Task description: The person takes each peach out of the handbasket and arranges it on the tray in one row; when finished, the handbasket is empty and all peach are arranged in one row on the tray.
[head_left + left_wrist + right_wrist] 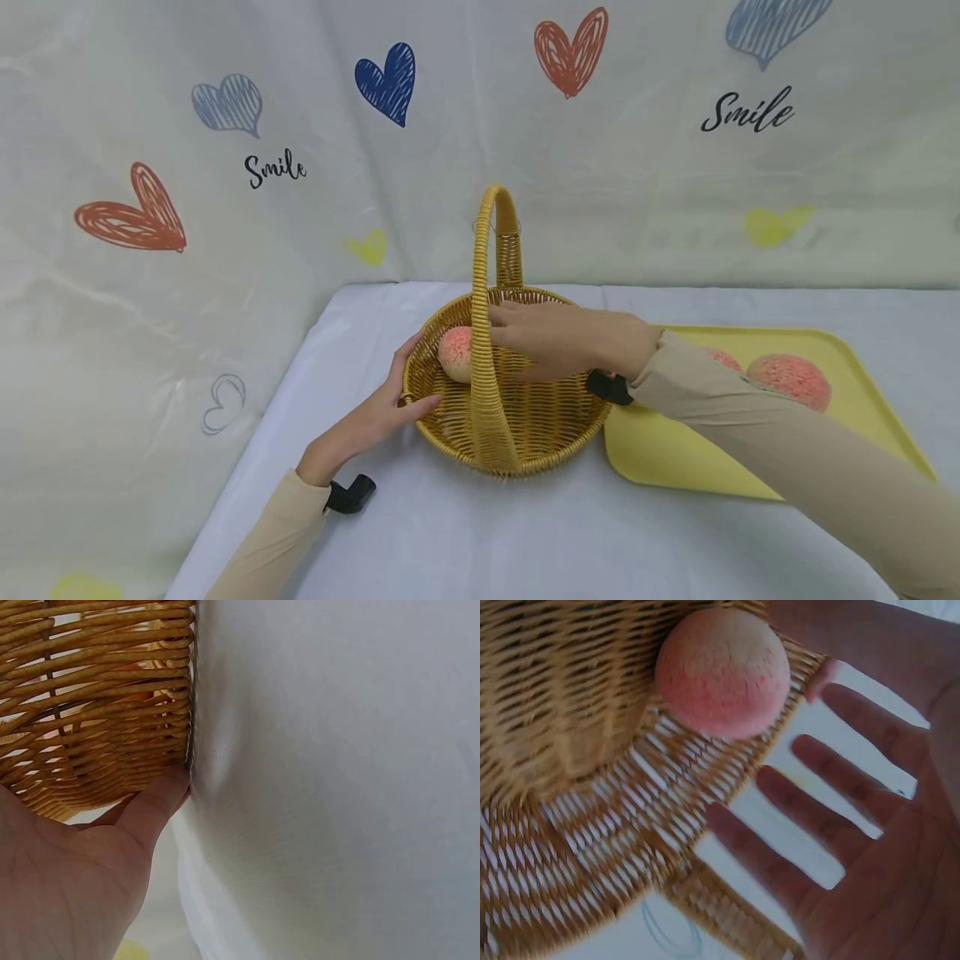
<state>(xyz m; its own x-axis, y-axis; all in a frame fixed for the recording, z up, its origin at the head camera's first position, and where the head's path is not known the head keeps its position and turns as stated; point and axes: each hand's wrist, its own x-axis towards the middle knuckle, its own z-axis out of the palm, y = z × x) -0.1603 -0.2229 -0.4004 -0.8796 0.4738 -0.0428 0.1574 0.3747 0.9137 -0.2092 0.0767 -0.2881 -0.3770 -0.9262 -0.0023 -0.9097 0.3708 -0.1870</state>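
A yellow-brown wicker basket (547, 425) with a tall arched handle stands on the white cloth. My left hand (378, 408) holds its left side, the thumb over the rim. In the left wrist view, fingers (154, 802) touch the woven wall low down. Inside the basket, at the left, lies a peach (454, 354), cream and rough pink; the handle partly covers it. Over the basket is my right hand (555, 337), with the fingertips partly behind the handle. The right wrist view shows its fingers (802, 847) straight and spread, apart from the peach (724, 671).
To the right of the basket lies a yellow tray (675, 462) bearing another peach (791, 382) and a partly hidden pink one (723, 358); my right forearm crosses above it. A white curtain (637, 158) with printed hearts hangs behind the table (570, 542).
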